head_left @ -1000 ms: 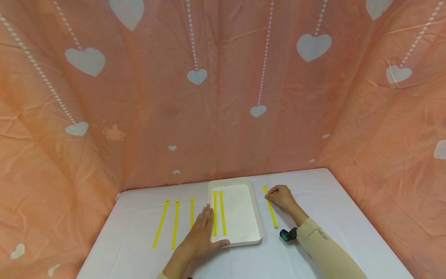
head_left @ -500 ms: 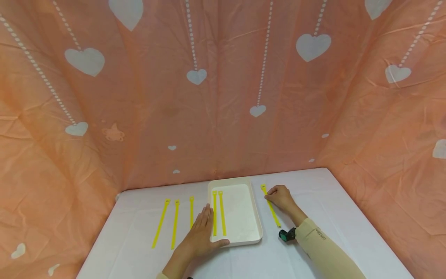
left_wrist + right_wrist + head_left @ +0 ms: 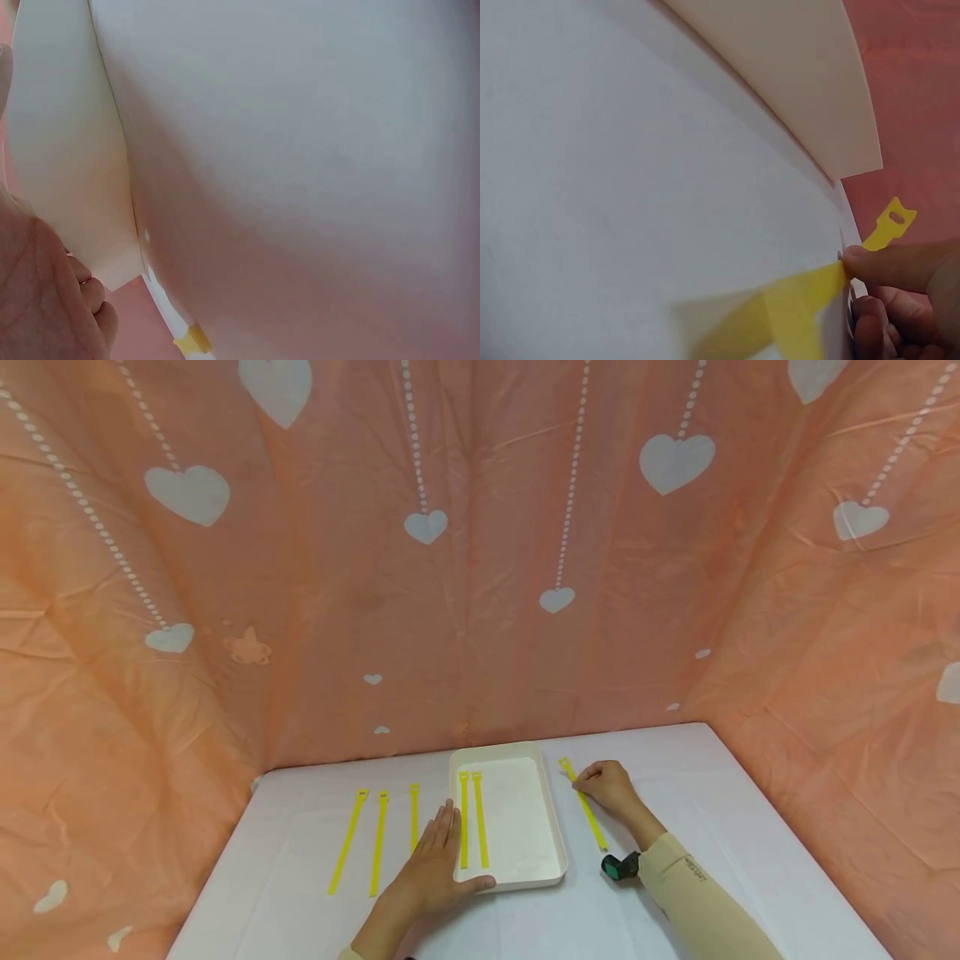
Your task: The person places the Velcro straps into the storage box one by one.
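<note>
To the right of the white tray [image 3: 521, 818], my right hand [image 3: 609, 787] pinches a yellow cable strap [image 3: 591, 821] between thumb and fingers. Its slotted head points away, up and left. In the right wrist view the strap [image 3: 827, 286] passes under the thumb, its tail blurred near the camera. My left hand [image 3: 430, 870] lies at the tray's left front corner with straight fingers along the side and the thumb by the front rim. Two yellow straps [image 3: 481, 827] lie side by side in the tray's left part.
Three more yellow straps [image 3: 378, 843] lie on the white tablecloth [image 3: 292, 852] left of the tray; my left hand partly covers the nearest one. A peach curtain [image 3: 465, 635] with white hearts stands behind the table and along both sides.
The strap in my right hand has tilted a little, its slotted head swinging left and its tail right. My left hand, the tray and the other straps stay put.
</note>
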Tool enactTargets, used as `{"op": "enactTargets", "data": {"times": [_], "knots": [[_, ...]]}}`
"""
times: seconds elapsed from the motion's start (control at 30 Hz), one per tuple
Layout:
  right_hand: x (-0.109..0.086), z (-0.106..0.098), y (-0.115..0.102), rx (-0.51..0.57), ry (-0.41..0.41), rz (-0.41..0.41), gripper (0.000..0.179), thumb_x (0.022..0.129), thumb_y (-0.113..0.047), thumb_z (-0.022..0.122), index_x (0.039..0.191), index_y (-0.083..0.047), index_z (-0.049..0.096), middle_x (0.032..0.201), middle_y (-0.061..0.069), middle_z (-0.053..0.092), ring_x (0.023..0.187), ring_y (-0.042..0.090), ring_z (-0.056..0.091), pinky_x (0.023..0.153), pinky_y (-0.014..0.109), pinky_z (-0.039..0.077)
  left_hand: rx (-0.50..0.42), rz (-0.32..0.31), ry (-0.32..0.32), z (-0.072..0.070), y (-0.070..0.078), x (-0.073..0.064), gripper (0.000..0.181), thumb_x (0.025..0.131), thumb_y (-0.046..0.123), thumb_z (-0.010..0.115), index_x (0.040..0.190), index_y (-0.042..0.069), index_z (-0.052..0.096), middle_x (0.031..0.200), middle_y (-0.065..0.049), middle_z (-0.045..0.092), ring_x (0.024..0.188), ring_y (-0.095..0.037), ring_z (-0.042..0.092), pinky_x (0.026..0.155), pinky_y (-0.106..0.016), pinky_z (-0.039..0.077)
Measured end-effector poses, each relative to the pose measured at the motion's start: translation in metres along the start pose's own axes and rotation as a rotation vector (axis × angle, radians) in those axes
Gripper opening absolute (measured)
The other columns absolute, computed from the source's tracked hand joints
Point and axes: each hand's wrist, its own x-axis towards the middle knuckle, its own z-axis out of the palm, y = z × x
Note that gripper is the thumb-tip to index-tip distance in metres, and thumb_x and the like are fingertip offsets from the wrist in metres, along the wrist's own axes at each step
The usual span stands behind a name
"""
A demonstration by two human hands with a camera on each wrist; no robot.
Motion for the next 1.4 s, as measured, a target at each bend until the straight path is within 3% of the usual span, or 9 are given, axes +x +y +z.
{"op": "enactTargets", "data": {"times": [0.33,0.8,1.03,1.17,1.4], "knots": [[0.006,-0.004,0.008,0.088,-0.035,0.053,0.014,0.091,-0.011,0.084,0.094,0.0,0.076,0.093,0.009,0.071,0.084,0.02,0.06,0.069,0.026,0.051,0.008,-0.014,-0.006,0.0,0.001,0.0,0.125,0.091,0.075,0.068,0.168,-0.008,0.014,0.179,-0.023,0.006,0.166,-0.038,0.007,0.133,-0.055,0.015],[0.008,-0.008,0.006,0.207,-0.066,0.122,0.019,0.097,-0.013,0.08,0.106,0.004,0.077,0.087,0.006,0.07,0.078,0.017,0.061,0.069,0.026,0.053,-0.03,0.001,0.005,0.004,-0.003,0.001,0.125,0.091,0.073,0.07,0.167,-0.009,0.015,0.178,-0.024,0.006,0.165,-0.041,0.007,0.134,-0.055,0.011],[0.008,-0.012,0.003,0.269,-0.063,0.123,0.02,0.099,-0.01,0.077,0.108,0.008,0.077,0.087,0.007,0.071,0.075,0.016,0.063,0.069,0.027,0.055,-0.008,-0.013,-0.013,0.002,-0.001,0.0,0.126,0.091,0.076,0.068,0.168,-0.008,0.014,0.179,-0.022,0.006,0.166,-0.038,0.007,0.133,-0.056,0.015],[0.008,-0.011,0.002,0.282,-0.061,0.117,0.023,0.1,-0.011,0.077,0.11,0.009,0.075,0.088,0.007,0.073,0.074,0.015,0.065,0.068,0.027,0.057,-0.006,-0.016,-0.001,0.005,-0.003,0.001,0.128,0.09,0.079,0.066,0.168,-0.007,0.014,0.179,-0.021,0.005,0.166,-0.036,0.006,0.135,-0.048,0.009],[0.008,-0.011,-0.005,0.339,-0.063,0.094,0.023,0.102,-0.012,0.074,0.113,0.008,0.072,0.091,0.009,0.073,0.075,0.015,0.066,0.068,0.028,0.059,-0.019,-0.021,-0.017,0.001,-0.002,0.001,0.127,0.091,0.075,0.069,0.168,-0.008,0.012,0.179,-0.021,0.005,0.166,-0.038,0.007,0.133,-0.056,0.015]]}}
